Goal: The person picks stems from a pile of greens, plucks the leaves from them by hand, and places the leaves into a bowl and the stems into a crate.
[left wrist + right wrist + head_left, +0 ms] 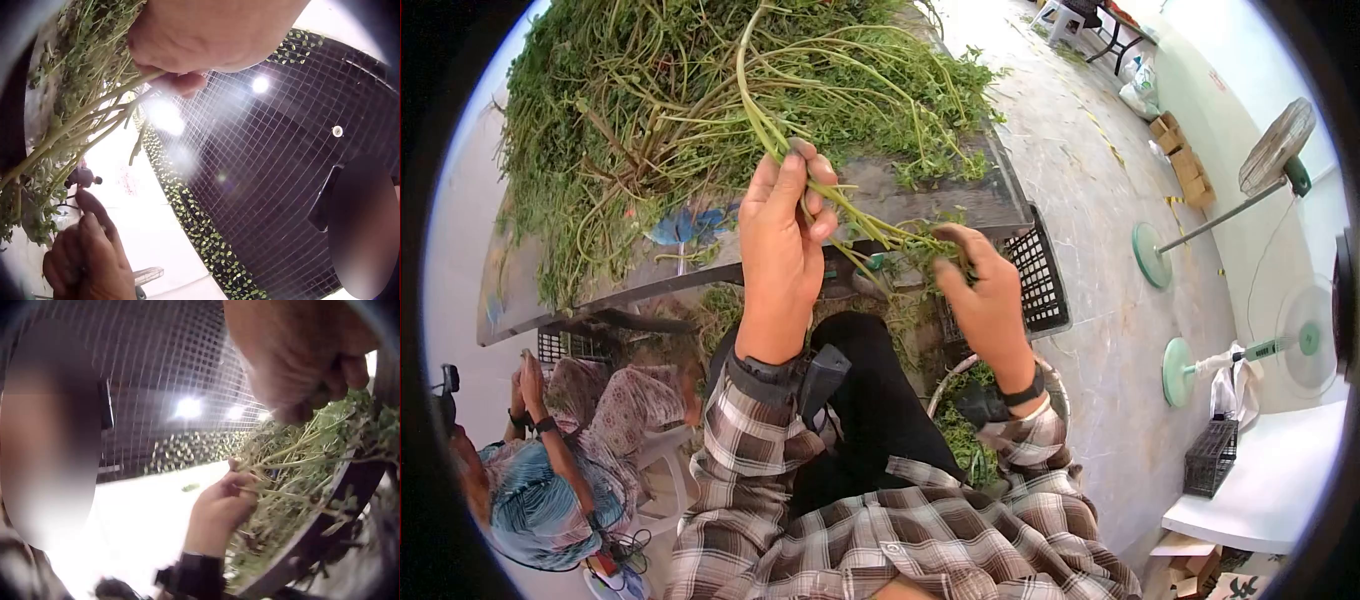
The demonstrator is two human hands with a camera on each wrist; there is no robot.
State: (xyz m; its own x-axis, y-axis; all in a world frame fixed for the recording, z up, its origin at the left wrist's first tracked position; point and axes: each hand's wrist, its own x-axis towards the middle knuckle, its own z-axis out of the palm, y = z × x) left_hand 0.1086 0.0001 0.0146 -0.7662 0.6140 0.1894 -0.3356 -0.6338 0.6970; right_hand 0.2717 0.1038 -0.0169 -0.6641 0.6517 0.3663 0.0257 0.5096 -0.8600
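My left hand (785,235) pinches a bundle of long green stems (855,215) between thumb and fingers, in front of the table's near edge. Lower and to the right, my right hand (985,290) grips the leafy end of the same stems with curled fingers. In the left wrist view the stems (81,122) run out from under the left hand (200,37). The right wrist view shows the right hand (300,356) close over leaves, with the left hand (219,509) on the stems beyond it.
A large heap of leafy plants (650,90) covers much of the table (870,190). Below it on the right are a black crate (1040,275) and a round basket (1055,385) holding greens. Another person (550,470) sits at the left. Fans (1152,255) stand at the right.
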